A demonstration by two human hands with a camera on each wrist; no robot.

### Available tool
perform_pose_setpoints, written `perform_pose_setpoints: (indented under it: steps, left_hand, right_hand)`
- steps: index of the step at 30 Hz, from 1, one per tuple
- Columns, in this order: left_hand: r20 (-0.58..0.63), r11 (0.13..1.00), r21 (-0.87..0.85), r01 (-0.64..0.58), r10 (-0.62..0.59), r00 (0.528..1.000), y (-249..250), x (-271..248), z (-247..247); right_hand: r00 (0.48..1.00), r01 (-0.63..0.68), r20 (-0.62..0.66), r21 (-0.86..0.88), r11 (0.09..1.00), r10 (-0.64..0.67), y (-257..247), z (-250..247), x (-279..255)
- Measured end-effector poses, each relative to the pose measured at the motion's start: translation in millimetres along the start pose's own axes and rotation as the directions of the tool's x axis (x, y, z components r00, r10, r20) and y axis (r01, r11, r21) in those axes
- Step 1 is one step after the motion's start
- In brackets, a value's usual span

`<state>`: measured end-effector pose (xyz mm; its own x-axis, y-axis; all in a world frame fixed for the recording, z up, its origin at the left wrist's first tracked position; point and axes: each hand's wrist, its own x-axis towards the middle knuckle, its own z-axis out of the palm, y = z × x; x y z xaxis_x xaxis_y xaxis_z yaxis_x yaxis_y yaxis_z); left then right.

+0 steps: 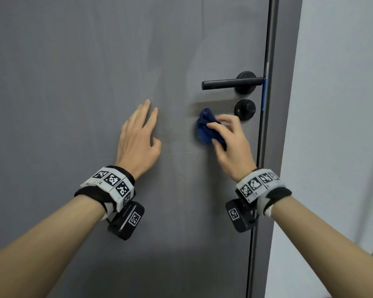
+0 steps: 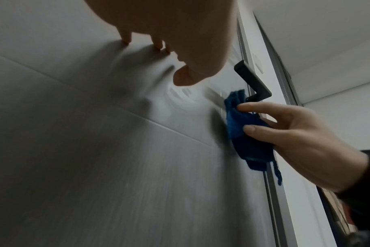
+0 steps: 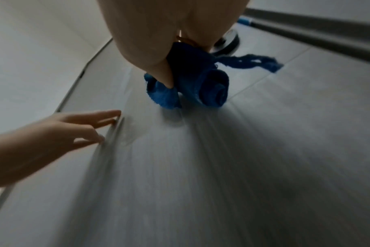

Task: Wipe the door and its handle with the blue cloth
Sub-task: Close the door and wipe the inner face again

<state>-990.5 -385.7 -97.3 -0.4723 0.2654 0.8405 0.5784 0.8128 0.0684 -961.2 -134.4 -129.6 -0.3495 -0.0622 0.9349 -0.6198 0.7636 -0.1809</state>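
Right hand, nearer the latch edge, pinches the bunched blue cloth against the door; left hand rests with fingers spread. The horizontal handle lies above the cloth, toward the upper right.

No words, numbers or brand names can be read. The only signs are black-and-white square code patterns on the wristbands: several on the left band and on the box hanging under it, several on the right band and on its box. Tiny marks beneath some squares are too small to make out. The door and handle carry no lettering.
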Motion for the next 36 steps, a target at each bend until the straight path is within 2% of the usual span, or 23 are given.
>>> perform_pose_setpoints:
  steps: [3,6,8,10,12,15,17,19,30,36]
  left_hand:
    - [0.051,0.999,0.045,0.006,-0.008,0.999,-2.7,-9.3,4.7]
    - [0.064,0.999,0.04,0.004,-0.006,0.998,-4.5,-19.6,11.0]
    - [0.079,0.999,0.044,-0.011,0.007,0.997,-7.2,-26.8,14.9]
    - [0.085,0.999,0.026,-0.028,0.026,0.996,-9.9,-32.7,16.5]
    - [0.057,0.999,-0.015,-0.035,0.036,0.998,-15.2,-36.7,14.5]
    - [-0.015,0.998,-0.06,-0.025,0.024,1.0,-29.5,-39.8,4.5]
    - [-0.041,0.998,-0.069,0.001,-0.003,0.999,-40.4,-42.1,-5.0]
    - [-0.045,0.998,-0.056,0.009,-0.012,0.999,-50.3,-45.9,-15.0]
    - [0.029,0.999,-0.003,0.053,-0.053,0.998,-67.7,-71.5,-28.3]
    - [0.06,0.993,0.032,0.117,-0.119,0.991,-89.8,-89.2,-39.6]
  right_hand:
    - [0.987,0.138,0.085,-0.045,0.989,-0.134,8.7,30.8,-8.4]
    - [0.958,0.237,0.182,-0.066,0.969,-0.222,23.8,55.9,-55.9]
    - [0.922,0.264,0.314,-0.083,0.961,-0.227,31.0,65.0,-93.6]
    - [0.901,0.234,0.393,-0.081,0.969,-0.185,35.8,66.1,-117.5]
    - [0.927,0.177,0.343,-0.034,0.984,-0.154,35.3,61.2,-122.4]
    - [0.984,0.111,0.136,0.034,0.993,-0.115,22.6,48.5,-110.0]
    - [0.997,0.063,0.035,0.058,0.996,-0.066,13.7,38.6,-97.7]
    - [0.999,0.042,-0.007,0.064,0.997,-0.041,8.3,31.4,-87.6]
    - [0.996,0.031,0.079,0.106,0.994,-0.039,-7.8,44.3,-79.6]
    - [0.985,0.1,0.127,0.111,0.989,-0.114,-25.7,66.6,-72.5]
